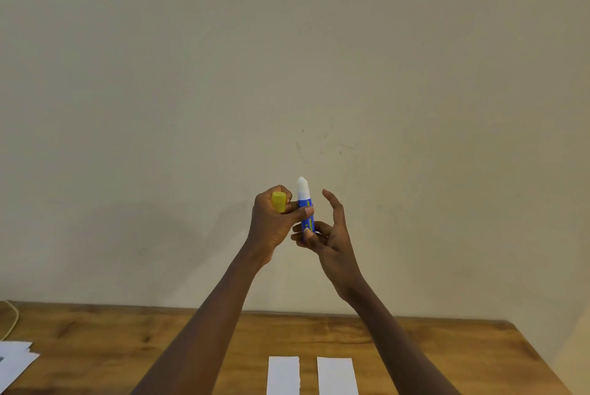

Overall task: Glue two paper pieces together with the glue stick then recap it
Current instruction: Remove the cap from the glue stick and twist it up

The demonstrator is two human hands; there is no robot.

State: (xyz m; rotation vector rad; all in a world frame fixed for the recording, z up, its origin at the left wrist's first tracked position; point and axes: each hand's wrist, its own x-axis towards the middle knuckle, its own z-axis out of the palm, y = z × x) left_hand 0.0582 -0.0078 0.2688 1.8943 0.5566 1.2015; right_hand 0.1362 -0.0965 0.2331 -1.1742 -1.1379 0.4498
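Both hands are raised in front of the wall, well above the table. My left hand (271, 222) holds the yellow cap (278, 202) in its curled fingers, and its thumb presses on the blue glue stick (306, 210). The stick stands upright, uncapped, with its white glue pushed far out of the tube. My right hand (329, 235) pinches the stick's bottom end with thumb and fingers, the index finger spread upward. Two white paper strips, the left paper strip (283, 375) and the right paper strip (336, 377), lie side by side, apart, near the table's front.
The wooden table (95, 330) runs along a plain beige wall. A stack of white sheets (14, 359) lies at the table's left edge, with a pale cable (12, 318) behind it. The table's right edge slants away at the far right.
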